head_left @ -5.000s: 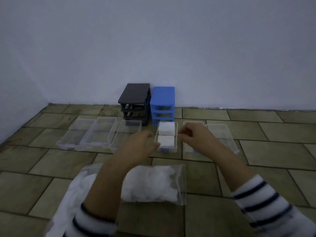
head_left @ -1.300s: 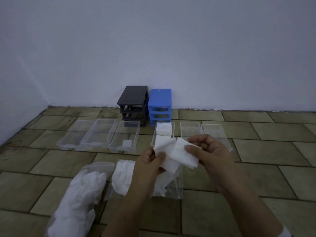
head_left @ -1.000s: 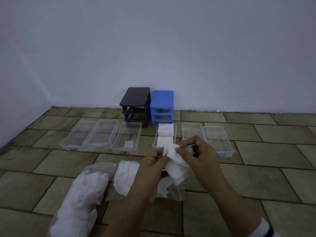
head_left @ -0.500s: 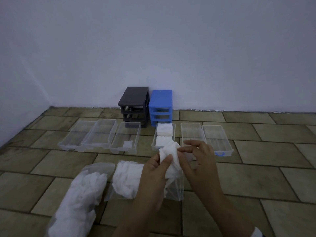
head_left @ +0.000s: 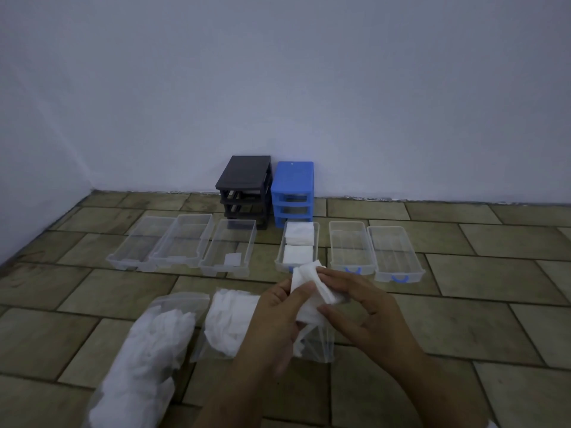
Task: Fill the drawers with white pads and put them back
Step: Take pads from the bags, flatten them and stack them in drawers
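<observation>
Pinching white pad [head_left: 312, 291], long axis near-to-far

no readable text or labels, dim view, small tag in one drawer [head_left: 232, 259] perhaps blank

Five seconds back my hands were at the filled drawer [head_left: 297, 249]. Since then I've drawn them nearer, over the near bag [head_left: 238, 322]. My left hand [head_left: 279, 316] and right hand [head_left: 360, 307] opened a white pad [head_left: 312, 291] out flat and have now folded it into a bundle pinched between them.
</observation>
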